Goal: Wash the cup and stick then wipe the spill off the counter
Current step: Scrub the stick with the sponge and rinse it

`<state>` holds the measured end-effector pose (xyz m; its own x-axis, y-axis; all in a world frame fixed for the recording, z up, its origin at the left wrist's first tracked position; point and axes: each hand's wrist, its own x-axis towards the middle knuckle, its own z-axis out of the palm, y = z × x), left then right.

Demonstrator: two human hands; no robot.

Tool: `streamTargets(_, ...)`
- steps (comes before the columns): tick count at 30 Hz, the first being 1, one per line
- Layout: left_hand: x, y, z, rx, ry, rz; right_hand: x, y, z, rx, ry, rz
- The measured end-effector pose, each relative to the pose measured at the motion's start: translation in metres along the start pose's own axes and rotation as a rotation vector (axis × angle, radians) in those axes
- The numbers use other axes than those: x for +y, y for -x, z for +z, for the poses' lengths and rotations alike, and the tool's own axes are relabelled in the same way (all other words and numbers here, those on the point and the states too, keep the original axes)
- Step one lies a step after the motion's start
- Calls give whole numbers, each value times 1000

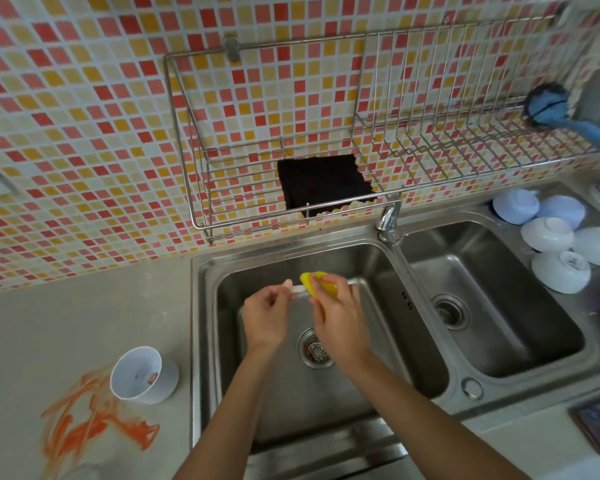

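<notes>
Over the left sink basin point(378, 341), my left hand point(265, 315) pinches one end of a short white stick point(298, 289). My right hand point(336, 317) grips a yellow sponge point(321, 282) pressed against the stick's other end, which it hides. A white cup point(142, 374) stands tilted on the grey counter point(84, 323) left of the sink, with a small residue inside. An orange spill point(94, 424) is smeared across the counter beside and in front of the cup.
A faucet point(390, 220) stands between the two basins. A dark cloth point(322, 183) lies in the wire wall rack point(360, 133). Several upturned white bowls point(561, 244) sit right of the right basin point(492, 306). A blue brush point(551, 105) hangs at top right. A phone point(599, 424) lies at lower right.
</notes>
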<state>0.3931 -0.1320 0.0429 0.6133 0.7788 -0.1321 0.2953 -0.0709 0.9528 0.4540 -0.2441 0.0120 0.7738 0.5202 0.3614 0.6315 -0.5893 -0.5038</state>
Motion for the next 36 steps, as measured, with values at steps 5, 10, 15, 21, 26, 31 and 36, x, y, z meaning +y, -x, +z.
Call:
streamTargets(5, -2, 3, -2, -68, -10, 8, 1, -8, -7, 37, 49, -61)
streamTargets(10, 0, 4, -2, -64, -30, 28, 16, -21, -8, 14, 216, -256)
streamTargets(15, -4, 3, -10, -179, -292, 429, 24, -38, -20, -98, 216, -356)
streamTargets(21, -3, -3, -11, -106, -407, 486, 23, -40, -29, -166, 97, -173)
streamTargets(26, 2, -3, -4, -79, -216, 232, 3, -10, -17, -37, 30, -87)
streamTargets(31, 1, 0, -3, -62, -195, 201, 11, -19, -12, -12, 41, -23)
streamTargets(36, -1, -1, -8, -75, -197, 249, -4, -5, -8, -33, -4, -85)
